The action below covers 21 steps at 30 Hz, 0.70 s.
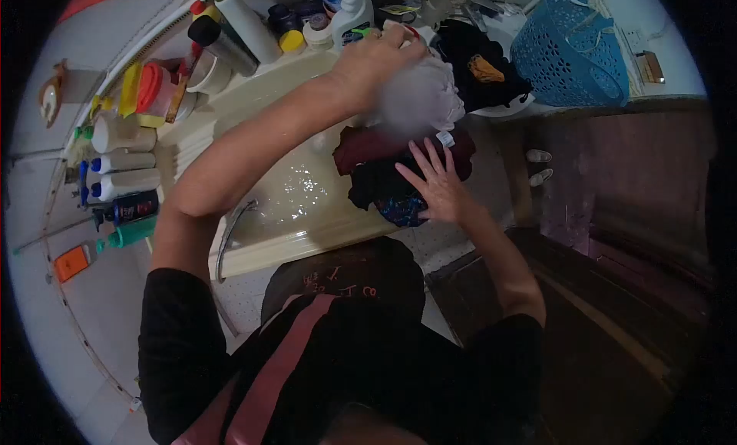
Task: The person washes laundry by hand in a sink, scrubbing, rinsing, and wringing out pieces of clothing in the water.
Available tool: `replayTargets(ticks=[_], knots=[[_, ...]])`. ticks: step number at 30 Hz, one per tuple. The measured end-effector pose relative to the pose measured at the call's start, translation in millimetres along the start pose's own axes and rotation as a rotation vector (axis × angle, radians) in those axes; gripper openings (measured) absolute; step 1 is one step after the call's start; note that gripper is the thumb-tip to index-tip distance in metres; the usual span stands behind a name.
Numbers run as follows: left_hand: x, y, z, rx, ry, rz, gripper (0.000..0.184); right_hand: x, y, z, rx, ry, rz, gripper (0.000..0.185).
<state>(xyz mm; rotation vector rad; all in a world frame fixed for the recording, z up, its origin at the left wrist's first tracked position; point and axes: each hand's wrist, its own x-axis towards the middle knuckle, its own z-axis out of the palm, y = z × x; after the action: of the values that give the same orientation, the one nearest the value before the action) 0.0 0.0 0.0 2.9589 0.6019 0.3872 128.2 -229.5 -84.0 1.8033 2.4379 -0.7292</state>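
Nearest, one black short-sleeved garment with a dusky pink stripe (pixel 284 353), worn by the person; ahead of it, a cream-coloured bathtub (pixel 322 248) with glinting water inside. At the tub's right-hand end, one heap of dark clothing: a dark cloth with blue pattern (pixel 399 212) lowest, a plain black cloth (pixel 375 185) above it, a maroon cloth (pixel 357 147) beyond, a small white tag (pixel 445 139) showing at the heap. Right hand (pixel 443 190): spread flat upon the heap, fingers apart, clenching nothing. Left hand (pixel 374 61): fingers curled, at a pale lavender-grey crumpled bundle (pixel 437 92), partly blurred, just beyond the heap; whether it grasps the bundle or something smaller, cannot tell. Handling, as judged: steady palm pressure should keep the layers from sliding tubward; the bundle is best gathered whole and kept clear of the bottles. Farther: one white spray bottle (pixel 353 19), near the left hand; black clothing with an orange patch (pixel 461 61); one blue perforated plastic basket (pixel 568 57), right of the black clothing.
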Motion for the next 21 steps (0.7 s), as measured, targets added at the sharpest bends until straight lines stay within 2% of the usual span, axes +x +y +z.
replayTargets(ticks=[2, 4, 7, 8, 12, 13, 15, 21], knots=[[-7.0, 1.7, -43.5, 0.05, 0.161, 0.084, 0.045, 8.1, 0.8, -2.9, -0.125, 0.059, 0.009, 0.102], [-19.0, 5.3, -95.7, 0.024, 0.207, 0.034, 0.044, 15.2, 7.4, 8.3, -0.138, 0.121, 0.012, 0.1], [-42.3, 15.6, -165.0, -0.071, 0.249, -0.097, 0.056, 33.3, 11.3, 23.2, -0.179, 0.228, 0.04, 0.098], [-59.4, -0.3, -174.5, -0.068, 0.333, -0.108, 0.055, 38.1, 9.6, 25.1, -0.196, 0.257, 0.062, 0.097], [-116.2, -29.3, -216.3, 0.287, 0.444, -0.059, 0.049, 63.3, 11.0, 5.3, -0.136, 0.233, 0.081, 0.095], [-130.9, -29.0, -221.0, 0.295, 0.459, -0.054, 0.049, 72.5, 12.1, 3.0, -0.152, 0.255, 0.078, 0.094], [-159.4, -23.6, -225.6, 0.354, 0.425, -0.262, 0.051, 90.8, 13.5, -2.3, -0.164, 0.289, 0.059, 0.094], [-203.3, -28.6, -190.6, 0.476, 0.16, -0.456, 0.044, 136.6, 49.4, -6.5, -0.095, 0.423, 0.039, 0.093]])
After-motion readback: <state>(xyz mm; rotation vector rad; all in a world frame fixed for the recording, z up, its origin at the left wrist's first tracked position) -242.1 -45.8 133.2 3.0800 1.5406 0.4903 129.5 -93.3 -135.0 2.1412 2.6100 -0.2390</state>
